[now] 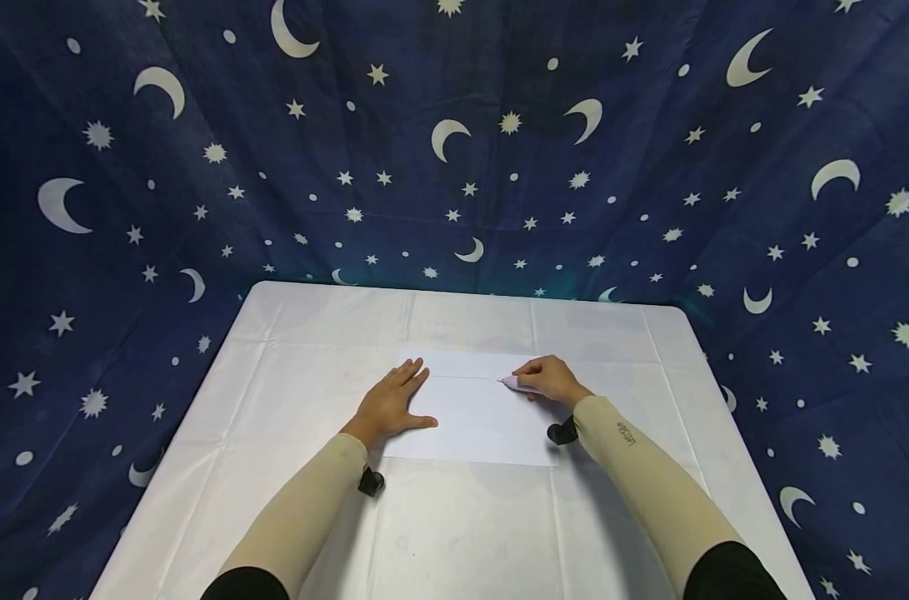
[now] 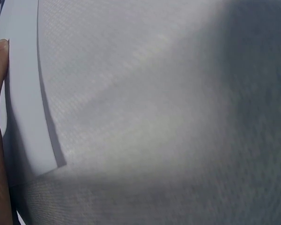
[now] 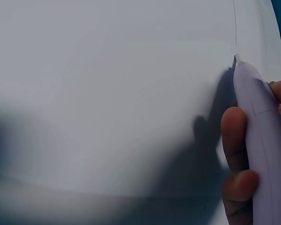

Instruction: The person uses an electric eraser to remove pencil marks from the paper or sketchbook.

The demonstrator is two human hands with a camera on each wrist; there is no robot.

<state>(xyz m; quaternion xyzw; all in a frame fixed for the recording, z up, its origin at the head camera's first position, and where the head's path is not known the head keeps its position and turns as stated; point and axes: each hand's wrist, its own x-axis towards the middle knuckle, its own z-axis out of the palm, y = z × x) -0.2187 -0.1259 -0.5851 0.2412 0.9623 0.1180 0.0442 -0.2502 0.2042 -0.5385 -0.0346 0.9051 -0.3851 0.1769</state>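
Observation:
A white sheet of paper lies on the table. My left hand rests on its left side with fingers and thumb spread. In the left wrist view, the thumb lies along the paper near its edge. My right hand grips a thick lavender pen-shaped tool, fingers curled round its body. The tool's small pale tip points down at the paper's upper right part. A thin dark line runs across the paper from near the left fingers toward this tip.
The table has a creased white cover. Behind and beside it hangs a dark blue curtain with moons and stars. Small black devices sit at both wrists, one by the left sleeve and one by the right sleeve.

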